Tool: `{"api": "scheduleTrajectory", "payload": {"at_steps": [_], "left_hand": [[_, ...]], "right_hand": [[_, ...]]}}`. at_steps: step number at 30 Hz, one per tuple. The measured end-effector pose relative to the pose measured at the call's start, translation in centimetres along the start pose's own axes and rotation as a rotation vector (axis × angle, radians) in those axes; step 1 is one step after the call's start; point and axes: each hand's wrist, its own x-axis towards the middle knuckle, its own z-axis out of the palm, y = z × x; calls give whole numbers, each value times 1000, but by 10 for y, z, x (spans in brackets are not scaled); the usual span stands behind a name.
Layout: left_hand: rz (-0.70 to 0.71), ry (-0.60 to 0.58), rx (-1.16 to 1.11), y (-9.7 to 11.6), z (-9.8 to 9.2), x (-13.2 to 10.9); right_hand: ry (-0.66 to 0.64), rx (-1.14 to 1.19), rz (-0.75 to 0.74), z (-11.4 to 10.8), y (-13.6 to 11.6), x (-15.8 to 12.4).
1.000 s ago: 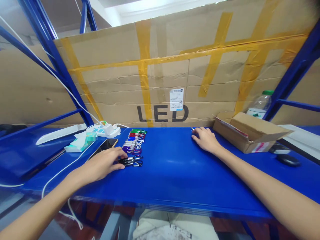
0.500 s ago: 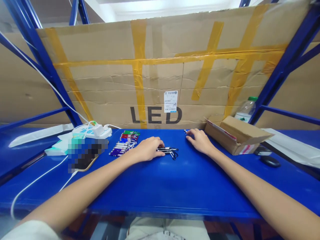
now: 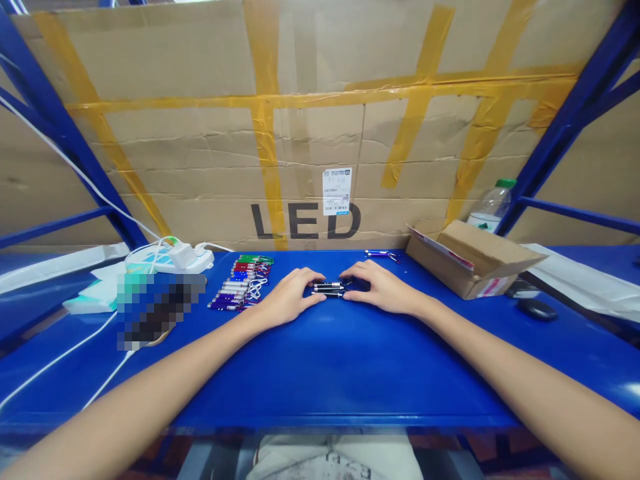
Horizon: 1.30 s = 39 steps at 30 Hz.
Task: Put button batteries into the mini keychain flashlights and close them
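Observation:
A few black pen-shaped keychains (image 3: pixel 328 289) with silver bands lie side by side on the blue table (image 3: pixel 340 373). My left hand (image 3: pixel 293 295) is closed on their left ends, thumb in front and fingers behind. At the right ends, where the clips are, my right hand (image 3: pixel 383 287) pinches them the same way. Left of my left hand lies a column of coloured pen-shaped keychains (image 3: pixel 237 283) in green, red, blue, silver and purple, clips pointing right. A purple-and-silver pen-shaped keychain (image 3: pixel 379 253) rests behind my right hand, near the back edge.
An open cardboard box (image 3: pixel 470 257), a bottle with a green cap (image 3: pixel 493 207) and a black mouse (image 3: pixel 537 309) stand on the right. On the left are a white power strip (image 3: pixel 185 260), cables and a partly blurred phone (image 3: pixel 165 313). A large taped cardboard panel (image 3: pixel 200 173) closes the back.
My right hand has moved left and forward from the purple keychain to the black ones, and now grips their clip ends. My left hand stays on them. The view has tilted slightly down.

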Motion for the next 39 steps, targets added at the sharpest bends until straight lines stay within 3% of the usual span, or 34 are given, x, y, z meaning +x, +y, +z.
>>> {"api": "scheduleTrajectory", "payload": {"at_steps": [9,21,29,39], "left_hand": [[19,-24,87,7,-3,-5],[-24,-57,233,22,-6,-9],[-28,-57,283,21,-9,-9],[70,-8,338,16,-11,-8]], "right_hand": [[20,-38,19,-3,7,-3],[24,7,-41,0,-15,-3],[-49,20,-21,5,-17,-1],[-53,-15,-46,9,-20,-1]]}}
